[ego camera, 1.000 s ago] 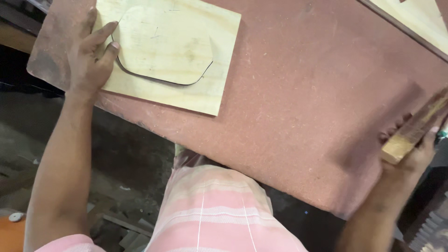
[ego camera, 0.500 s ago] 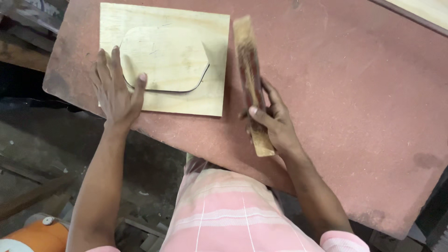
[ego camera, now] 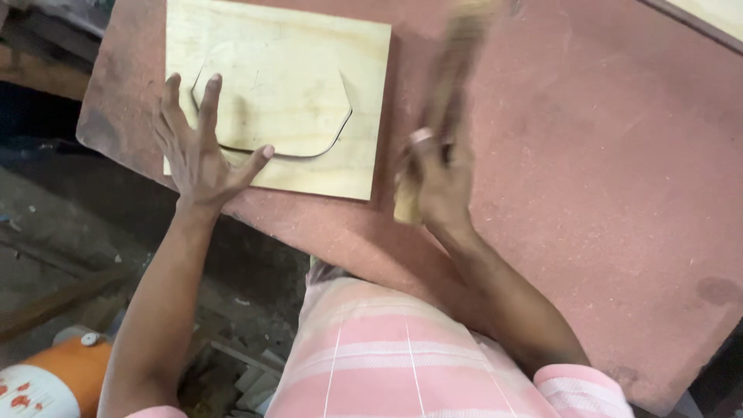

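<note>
A pale plywood square with a cut rounded shape in it lies on the reddish-brown table. My left hand rests flat on the square's near left corner, fingers spread. My right hand grips a narrow wooden stick, blurred by motion, just right of the square and raised over the table. The stick's lower end pokes out below my fist.
The corner of another pale board shows at the top right. Below the table's left edge are a dark littered floor and an orange and white container. My pink striped shirt fills the bottom middle.
My right hand brought the stick from the table's far right edge over to beside the plywood square; it now blurs in motion. My left hand stayed on the square's corner.
</note>
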`<control>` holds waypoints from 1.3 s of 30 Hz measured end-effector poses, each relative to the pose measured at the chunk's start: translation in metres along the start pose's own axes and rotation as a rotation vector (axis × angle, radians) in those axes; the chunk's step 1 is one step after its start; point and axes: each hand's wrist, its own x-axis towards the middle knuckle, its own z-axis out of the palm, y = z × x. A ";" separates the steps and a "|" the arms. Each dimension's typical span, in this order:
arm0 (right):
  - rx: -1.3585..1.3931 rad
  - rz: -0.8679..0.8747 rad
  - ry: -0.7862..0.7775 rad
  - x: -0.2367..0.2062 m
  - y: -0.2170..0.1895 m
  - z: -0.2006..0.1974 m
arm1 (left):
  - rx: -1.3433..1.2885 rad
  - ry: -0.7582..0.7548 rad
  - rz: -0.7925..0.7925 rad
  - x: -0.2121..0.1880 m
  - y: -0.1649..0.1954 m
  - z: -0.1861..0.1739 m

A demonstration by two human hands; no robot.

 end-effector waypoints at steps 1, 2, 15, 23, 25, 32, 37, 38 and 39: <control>-0.292 -0.262 -0.174 -0.001 0.003 0.003 | -0.008 -0.008 -0.011 -0.001 -0.001 0.000; -0.580 -0.525 -0.354 0.000 0.006 0.001 | -0.018 -0.005 -0.016 0.000 -0.003 0.002; -0.080 0.146 -0.038 -0.015 0.014 0.002 | -0.060 -0.040 -0.005 -0.003 -0.011 -0.001; -0.293 0.584 -0.306 -0.017 -0.006 0.022 | -0.034 -0.014 -0.015 -0.007 -0.012 0.000; -0.191 0.268 -0.181 -0.021 -0.007 0.024 | -0.043 -0.034 0.002 -0.007 -0.014 0.001; -0.644 -0.344 -0.285 -0.041 -0.005 0.030 | -0.037 -0.060 -0.035 -0.013 -0.020 -0.003; -0.519 -0.042 -0.139 -0.057 -0.007 0.029 | -0.063 -0.061 -0.027 -0.013 -0.025 -0.005; -0.523 -0.207 -0.097 -0.059 -0.009 0.030 | -0.047 -0.059 -0.035 -0.012 -0.026 -0.005; -0.525 -0.214 -0.083 -0.059 -0.013 0.032 | -0.031 -0.061 -0.041 -0.013 -0.026 -0.006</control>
